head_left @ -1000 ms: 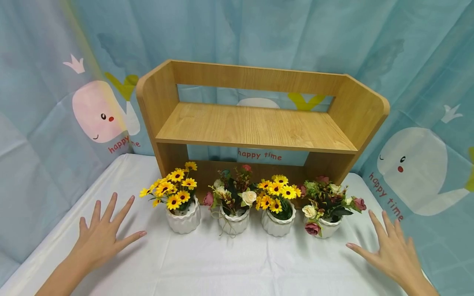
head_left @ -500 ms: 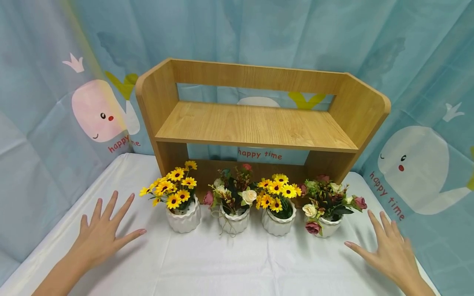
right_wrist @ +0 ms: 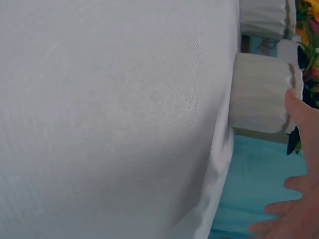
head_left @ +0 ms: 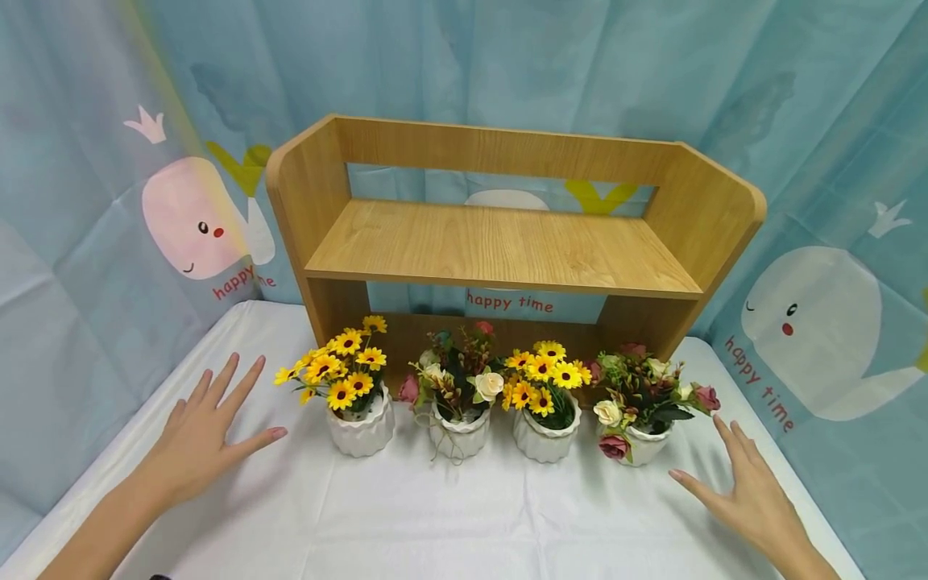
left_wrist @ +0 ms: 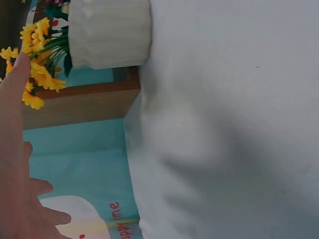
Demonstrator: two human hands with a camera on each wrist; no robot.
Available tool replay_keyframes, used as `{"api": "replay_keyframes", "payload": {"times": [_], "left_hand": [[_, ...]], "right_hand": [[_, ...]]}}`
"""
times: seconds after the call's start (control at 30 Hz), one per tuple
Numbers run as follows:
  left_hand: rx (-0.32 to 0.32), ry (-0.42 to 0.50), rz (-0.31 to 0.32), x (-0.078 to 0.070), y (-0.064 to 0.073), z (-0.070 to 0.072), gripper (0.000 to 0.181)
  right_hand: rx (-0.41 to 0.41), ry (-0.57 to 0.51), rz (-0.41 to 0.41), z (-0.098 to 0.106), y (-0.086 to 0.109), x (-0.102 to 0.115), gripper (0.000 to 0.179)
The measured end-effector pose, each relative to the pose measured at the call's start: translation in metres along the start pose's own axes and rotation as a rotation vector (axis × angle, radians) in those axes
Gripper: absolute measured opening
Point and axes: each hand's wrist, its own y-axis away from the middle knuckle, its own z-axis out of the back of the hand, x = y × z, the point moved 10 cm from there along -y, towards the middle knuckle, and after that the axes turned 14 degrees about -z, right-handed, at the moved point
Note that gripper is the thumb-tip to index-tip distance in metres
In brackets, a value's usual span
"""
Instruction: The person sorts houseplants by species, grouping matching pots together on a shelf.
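Observation:
My left hand (head_left: pixel 205 439) hovers over the cloth with its fingers spread, holding nothing. Nearest to it stands a white pot of yellow sunflowers (head_left: pixel 361 427), a short way to its right; the left wrist view also has this pot (left_wrist: pixel 109 35). On the other side my right hand (head_left: pixel 754 491), fingers extended and thumb apart, is also free of any object. Just left of it is a white pot of mixed roses (head_left: pixel 641 447), seen too as a pot (right_wrist: pixel 261 93) in the right wrist view. Between them are another rose pot (head_left: pixel 458 435) and another sunflower pot (head_left: pixel 545 439).
Behind the row of pots stands a two-tier wooden shelf (head_left: pixel 500 246). White cloth (head_left: pixel 435 524) covers the table. Blue curtains (head_left: pixel 536 64) with whale prints hang at the back and both sides. A small dark thing (head_left: pixel 159 577) shows at the bottom edge.
My left hand has risen slightly in the head view, its fingertips farther from me. The right hand has shifted a little left, towards the rose pot. The pots and shelf have stayed put.

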Motion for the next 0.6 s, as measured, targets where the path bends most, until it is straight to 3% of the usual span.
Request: {"api": "replay_keyframes", "payload": {"times": [0.37,0.6], "left_hand": [[-0.076,0.187,-0.077,-0.019,-0.027,0.026,0.099],[-0.103,0.218,-0.110,-0.034,-0.043,0.036,0.095]], "right_hand": [[0.102,-0.147,-0.053,-0.009,0.002,0.000,0.106],[0.119,-0.261,-0.035,-0.012,0.009,0.008,0.096]]}}
